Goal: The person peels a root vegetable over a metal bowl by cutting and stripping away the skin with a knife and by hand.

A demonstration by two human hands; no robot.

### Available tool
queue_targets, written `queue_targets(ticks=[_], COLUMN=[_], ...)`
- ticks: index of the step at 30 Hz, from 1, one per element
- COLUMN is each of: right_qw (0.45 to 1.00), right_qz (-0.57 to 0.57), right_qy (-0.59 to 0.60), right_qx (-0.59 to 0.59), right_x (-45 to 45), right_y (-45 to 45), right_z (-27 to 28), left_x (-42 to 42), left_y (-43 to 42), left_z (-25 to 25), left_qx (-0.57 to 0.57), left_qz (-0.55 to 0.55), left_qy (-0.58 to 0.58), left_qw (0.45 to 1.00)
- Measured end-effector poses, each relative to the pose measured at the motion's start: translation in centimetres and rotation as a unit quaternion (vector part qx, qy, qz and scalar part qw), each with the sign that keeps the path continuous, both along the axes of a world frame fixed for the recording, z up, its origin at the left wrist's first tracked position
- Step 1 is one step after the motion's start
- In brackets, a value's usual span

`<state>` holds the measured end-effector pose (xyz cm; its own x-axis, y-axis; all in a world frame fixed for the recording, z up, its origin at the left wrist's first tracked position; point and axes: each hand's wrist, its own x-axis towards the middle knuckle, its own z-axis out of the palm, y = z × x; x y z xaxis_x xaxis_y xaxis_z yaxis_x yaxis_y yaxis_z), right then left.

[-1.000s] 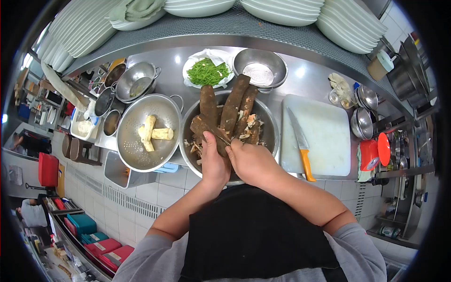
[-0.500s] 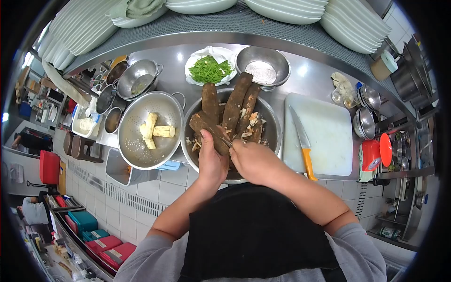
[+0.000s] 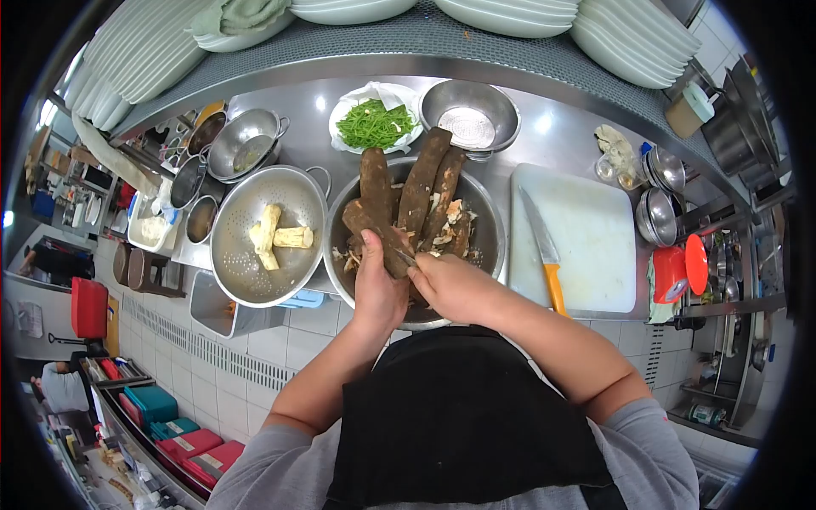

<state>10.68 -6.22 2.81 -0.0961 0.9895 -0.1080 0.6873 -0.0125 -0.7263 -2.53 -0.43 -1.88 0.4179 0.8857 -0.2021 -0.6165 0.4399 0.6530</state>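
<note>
We find the left hand (image 3: 380,285) clasped around a brown root (image 3: 366,222), held at a slant over the large metal bowl (image 3: 499,246). The right hand (image 3: 455,285) is closed on a thin tool (image 3: 405,256), mostly hidden by the fingers, set against that root. More unpeeled roots (image 3: 423,180) lean in the bowl among scraps. To the left, we note pale peeled pieces (image 3: 294,237) in a colander (image 3: 228,242); to the right, an orange-handled knife (image 3: 542,234) lies on a white cutting board (image 3: 595,242).
</note>
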Motion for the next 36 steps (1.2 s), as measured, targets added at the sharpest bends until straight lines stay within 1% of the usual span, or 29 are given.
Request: queue_targets(ticks=[1, 3, 4, 6, 7, 9, 10, 11, 12, 13, 15, 20, 23, 26, 28, 30, 36], right_qw=[1.000, 0.990, 0.990, 0.980, 0.980, 0.973, 0.973, 0.980, 0.984, 0.984, 0.996, 0.995, 0.994, 0.991, 0.990, 0.989, 0.988], right_qz=[0.000, 0.065, 0.065, 0.056, 0.058, 0.028, 0.032, 0.014, -0.005, -0.003, -0.008, -0.007, -0.014, -0.031, -0.037, -0.034, -0.030], right_qy=[0.001, -0.125, -0.125, -0.186, -0.186, -0.203, -0.203, -0.143, -0.081, -0.080, -0.069, -0.081, -0.086, -0.101, -0.115, -0.110, -0.115], right_qx=[0.000, -0.018, -0.018, 0.046, 0.047, 0.107, 0.109, 0.135, 0.160, 0.161, 0.063, 0.056, 0.069, 0.076, 0.072, 0.092, 0.098], right_x=[0.2, 0.7, 0.5, -0.1, -0.5, -1.1, -1.2, -1.2, -1.2, -1.3, -1.3, -1.0, -1.2, -1.3, -1.3, -1.3, -1.5], right_y=[0.2, 0.4, 0.3, -0.3, -0.6, -1.1, -1.2, -1.4, -1.5, -1.7, -2.2, -2.9, -3.4, -3.6, -3.7, -3.8, -3.8], right_z=[0.5, 1.8, 1.8, 1.8, 1.7, 1.3, 1.2, 1.0, 1.2, 1.5, 2.8, 2.9, 2.4, 2.7, 2.8, 2.8, 3.0], left_x=[-0.1, -0.3, -0.3, -0.4, -0.4, -0.7, -0.9, -1.1, -1.2, -1.2, -1.2, -1.1, -1.0, -0.8, -0.9, -0.9, -0.8], left_y=[-0.1, -0.1, 0.0, 0.0, 0.0, 0.1, 0.2, 0.4, 0.5, 0.6, 0.5, 0.3, 0.3, 0.1, 0.1, -0.1, -0.5], left_z=[0.1, 0.2, 0.3, 0.3, 0.1, 0.0, -0.1, -0.1, -0.1, -0.2, -0.1, 0.3, 0.7, 1.2, 1.4, 1.7, 2.0], left_qx=[-0.005, -0.009, -0.017, -0.024, -0.019, -0.015, 0.000, 0.015, 0.016, 0.007, -0.003, 0.051, 0.073, 0.048, 0.056, 0.063, 0.065], left_qz=[-0.018, -0.036, -0.036, -0.035, -0.031, -0.023, -0.031, -0.039, -0.037, -0.024, -0.010, -0.040, -0.032, -0.009, -0.015, -0.022, -0.007], left_qy=[-0.001, -0.002, -0.011, -0.021, -0.034, -0.046, -0.076, -0.104, -0.103, -0.101, -0.099, -0.127, -0.124, -0.120, -0.121, -0.123, -0.091], left_qw=[1.000, 0.999, 0.999, 0.999, 0.999, 0.999, 0.997, 0.994, 0.994, 0.995, 0.995, 0.990, 0.989, 0.992, 0.991, 0.990, 0.994])
